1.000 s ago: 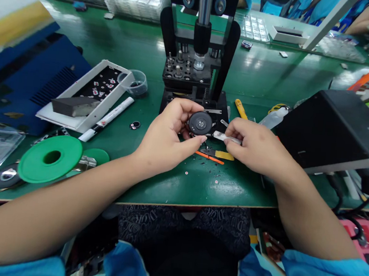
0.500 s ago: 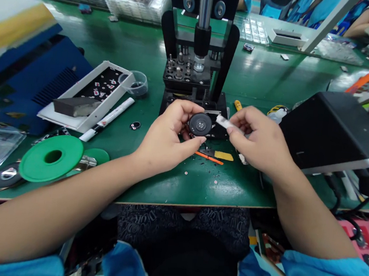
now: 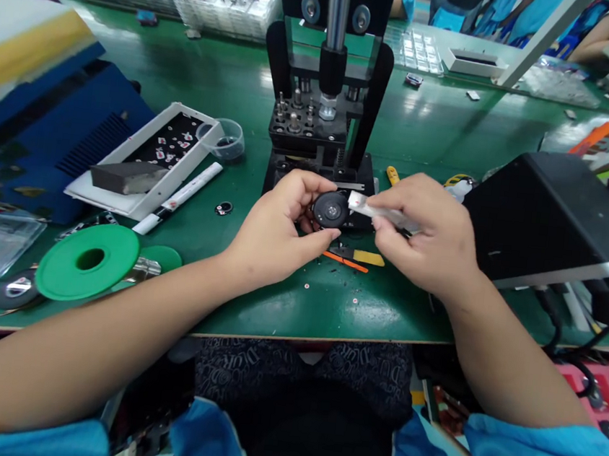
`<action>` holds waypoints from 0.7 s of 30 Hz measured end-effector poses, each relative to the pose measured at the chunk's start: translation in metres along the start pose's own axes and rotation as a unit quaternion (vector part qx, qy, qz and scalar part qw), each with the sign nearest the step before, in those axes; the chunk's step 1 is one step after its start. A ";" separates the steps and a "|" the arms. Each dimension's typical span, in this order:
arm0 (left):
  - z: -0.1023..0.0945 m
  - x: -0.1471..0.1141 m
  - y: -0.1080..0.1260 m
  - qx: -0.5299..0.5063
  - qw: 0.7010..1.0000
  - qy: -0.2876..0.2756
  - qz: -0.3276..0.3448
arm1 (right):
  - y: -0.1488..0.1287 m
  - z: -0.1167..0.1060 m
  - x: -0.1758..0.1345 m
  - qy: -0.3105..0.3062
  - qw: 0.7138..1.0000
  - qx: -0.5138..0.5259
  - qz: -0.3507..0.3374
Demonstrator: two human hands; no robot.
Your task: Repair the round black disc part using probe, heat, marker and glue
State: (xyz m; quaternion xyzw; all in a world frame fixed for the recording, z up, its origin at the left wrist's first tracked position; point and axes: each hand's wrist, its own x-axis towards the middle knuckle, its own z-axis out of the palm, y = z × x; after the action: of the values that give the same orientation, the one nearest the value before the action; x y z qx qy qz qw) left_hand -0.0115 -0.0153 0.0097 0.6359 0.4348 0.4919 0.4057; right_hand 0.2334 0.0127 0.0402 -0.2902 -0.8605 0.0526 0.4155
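My left hand (image 3: 276,236) is closed around the edge of a round black disc-shaped part (image 3: 331,210), its flat face turned up toward me. From the right, my right hand (image 3: 429,234) pinches a white flat strip-like tool (image 3: 375,208). The tool's tip is at the right rim of the disc; whether it touches cannot be told. Just behind both hands stands a black press (image 3: 309,130) with a vertical steel shaft. Under the hands lie an orange stick (image 3: 345,262) and a yellow-handled tool (image 3: 369,257).
To the left are a white tray (image 3: 149,201) with small parts and a grey block, a marker (image 3: 180,197), a clear cup (image 3: 229,142) and a green spool (image 3: 88,261). A black box-shaped device (image 3: 546,210) stands at right. Co-workers sit across the bench.
My right hand has moved left and turned over slightly, bringing the white tool up to the disc's rim. My left hand holds the disc almost still.
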 end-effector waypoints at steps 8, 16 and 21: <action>0.000 0.000 0.000 -0.004 1.000 -0.003 0.008 | -0.001 0.004 0.000 -0.031 0.999 0.019 -0.006; 0.000 0.004 0.006 -0.040 0.998 0.031 -0.021 | 0.009 -0.007 0.001 0.036 0.988 -0.056 0.136; -0.003 0.006 0.010 -0.074 0.997 0.024 -0.022 | 0.014 -0.008 -0.002 -0.163 0.969 -0.030 0.184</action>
State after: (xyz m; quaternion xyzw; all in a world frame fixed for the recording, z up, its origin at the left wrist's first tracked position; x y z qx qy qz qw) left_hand -0.0120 -0.0122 0.0209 0.5820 0.4208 0.5290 0.4522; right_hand 0.2465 0.0217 0.0393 -0.4433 -0.8498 0.1487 0.2435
